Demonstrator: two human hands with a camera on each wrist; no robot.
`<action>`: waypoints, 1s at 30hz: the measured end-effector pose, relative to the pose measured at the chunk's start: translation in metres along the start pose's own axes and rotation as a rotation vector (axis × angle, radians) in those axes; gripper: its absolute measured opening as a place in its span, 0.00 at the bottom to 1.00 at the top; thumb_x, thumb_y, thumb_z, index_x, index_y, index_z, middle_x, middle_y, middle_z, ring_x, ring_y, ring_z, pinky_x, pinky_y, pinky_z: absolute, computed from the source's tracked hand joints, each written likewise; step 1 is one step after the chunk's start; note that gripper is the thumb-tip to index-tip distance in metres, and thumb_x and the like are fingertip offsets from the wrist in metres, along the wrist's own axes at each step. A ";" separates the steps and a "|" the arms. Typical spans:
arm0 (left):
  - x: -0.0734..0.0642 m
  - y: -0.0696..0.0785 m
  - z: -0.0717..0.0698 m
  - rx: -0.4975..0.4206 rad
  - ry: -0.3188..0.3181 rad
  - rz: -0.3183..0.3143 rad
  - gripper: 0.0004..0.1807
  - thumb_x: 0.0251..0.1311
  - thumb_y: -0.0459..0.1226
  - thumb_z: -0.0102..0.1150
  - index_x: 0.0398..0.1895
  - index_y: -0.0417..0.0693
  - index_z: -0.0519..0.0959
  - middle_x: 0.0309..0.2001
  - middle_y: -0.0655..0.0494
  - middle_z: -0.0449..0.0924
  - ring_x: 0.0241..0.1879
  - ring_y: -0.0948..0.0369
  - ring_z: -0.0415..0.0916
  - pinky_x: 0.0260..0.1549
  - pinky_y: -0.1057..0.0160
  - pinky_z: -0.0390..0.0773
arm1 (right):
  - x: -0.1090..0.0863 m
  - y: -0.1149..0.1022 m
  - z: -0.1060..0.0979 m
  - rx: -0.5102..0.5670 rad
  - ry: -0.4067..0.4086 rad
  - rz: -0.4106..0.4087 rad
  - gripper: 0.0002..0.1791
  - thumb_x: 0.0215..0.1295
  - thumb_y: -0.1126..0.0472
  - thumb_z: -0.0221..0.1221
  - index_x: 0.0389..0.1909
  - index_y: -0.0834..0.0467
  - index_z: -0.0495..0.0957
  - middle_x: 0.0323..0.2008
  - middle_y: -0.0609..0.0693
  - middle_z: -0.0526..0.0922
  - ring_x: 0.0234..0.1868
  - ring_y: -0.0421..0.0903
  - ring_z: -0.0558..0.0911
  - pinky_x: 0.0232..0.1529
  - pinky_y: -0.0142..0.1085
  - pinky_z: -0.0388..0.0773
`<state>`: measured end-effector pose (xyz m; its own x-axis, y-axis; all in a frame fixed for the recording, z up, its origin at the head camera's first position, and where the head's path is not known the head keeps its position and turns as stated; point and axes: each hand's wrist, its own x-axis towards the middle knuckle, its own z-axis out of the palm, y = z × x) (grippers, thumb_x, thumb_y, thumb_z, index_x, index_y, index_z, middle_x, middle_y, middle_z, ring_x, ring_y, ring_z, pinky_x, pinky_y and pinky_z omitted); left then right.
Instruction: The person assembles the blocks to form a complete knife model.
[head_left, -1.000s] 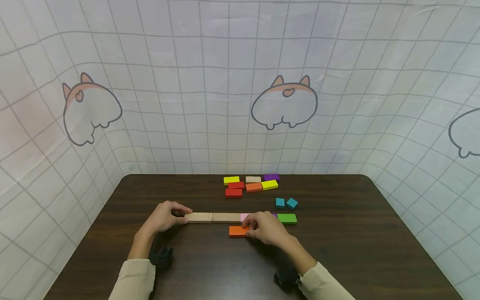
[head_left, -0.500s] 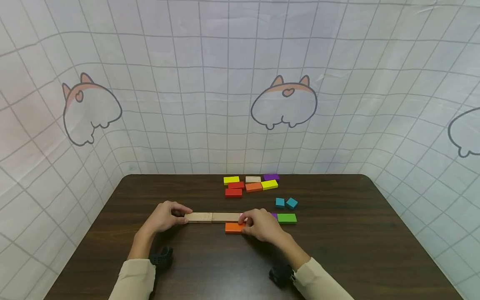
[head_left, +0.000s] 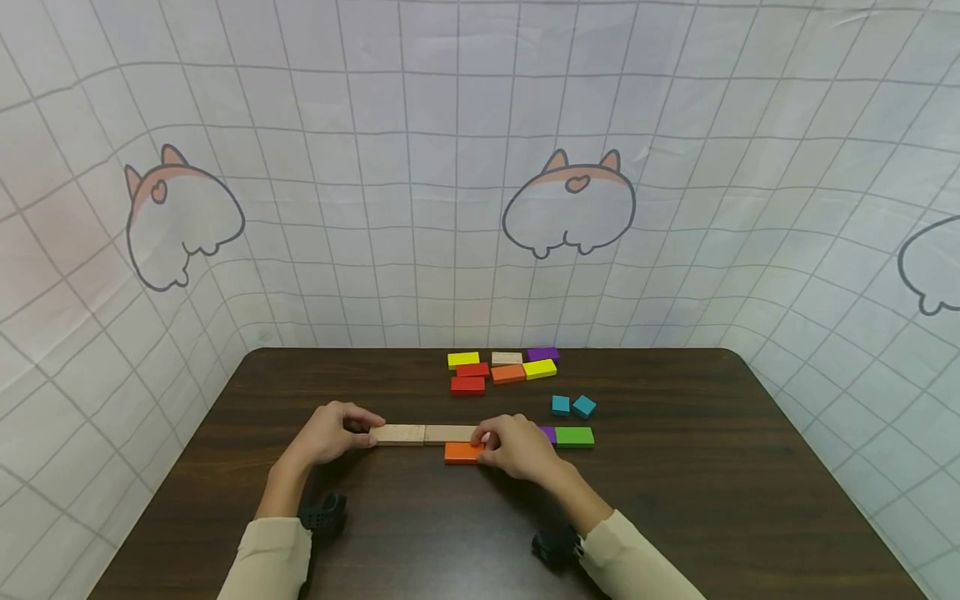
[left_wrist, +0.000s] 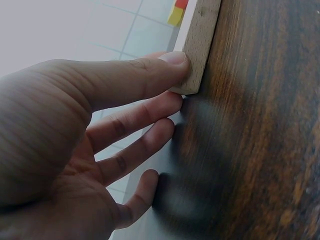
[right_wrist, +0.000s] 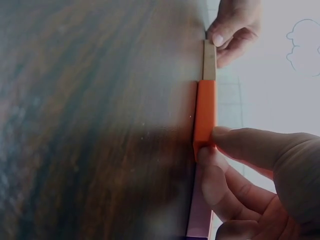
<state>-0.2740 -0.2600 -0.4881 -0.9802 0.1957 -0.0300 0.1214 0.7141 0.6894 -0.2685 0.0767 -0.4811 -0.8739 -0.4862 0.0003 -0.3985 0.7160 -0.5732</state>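
Orange block (head_left: 462,453), right hand (head_left: 517,447) pinching it, now lies farther left, just beside the inner wooden block (head_left: 448,434), seemingly nearly flush; left hand (head_left: 327,433) pinches the outer wooden block (head_left: 399,434).

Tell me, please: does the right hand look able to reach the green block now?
Probably yes: nothing covers the green block, which lies close to the right hand. However, this hand pinches an orange block and would likely release it first.

We see a wrinkled cream left sleeve (head_left: 268,557), a black wrist device (head_left: 324,515) beside it, and, right of that sleeve, a matching right sleeve (head_left: 633,554) with another black device (head_left: 553,547).
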 end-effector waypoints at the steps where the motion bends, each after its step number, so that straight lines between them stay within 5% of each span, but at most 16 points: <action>1: 0.000 0.000 0.000 -0.002 -0.001 -0.001 0.13 0.58 0.35 0.73 0.47 0.51 0.90 0.40 0.55 0.86 0.36 0.60 0.77 0.37 0.60 0.77 | 0.000 0.000 0.000 0.001 0.001 -0.003 0.06 0.63 0.59 0.70 0.41 0.48 0.87 0.28 0.41 0.82 0.26 0.39 0.76 0.28 0.33 0.73; 30: 0.001 0.001 0.000 0.004 0.001 -0.003 0.12 0.58 0.34 0.73 0.46 0.51 0.90 0.39 0.55 0.86 0.36 0.60 0.77 0.38 0.59 0.77 | 0.005 0.001 -0.002 0.007 0.003 -0.055 0.06 0.63 0.58 0.71 0.40 0.48 0.87 0.28 0.40 0.83 0.27 0.37 0.77 0.29 0.32 0.74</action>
<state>-0.2744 -0.2593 -0.4871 -0.9807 0.1931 -0.0309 0.1197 0.7176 0.6861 -0.2741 0.0759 -0.4797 -0.8514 -0.5234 0.0348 -0.4444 0.6845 -0.5779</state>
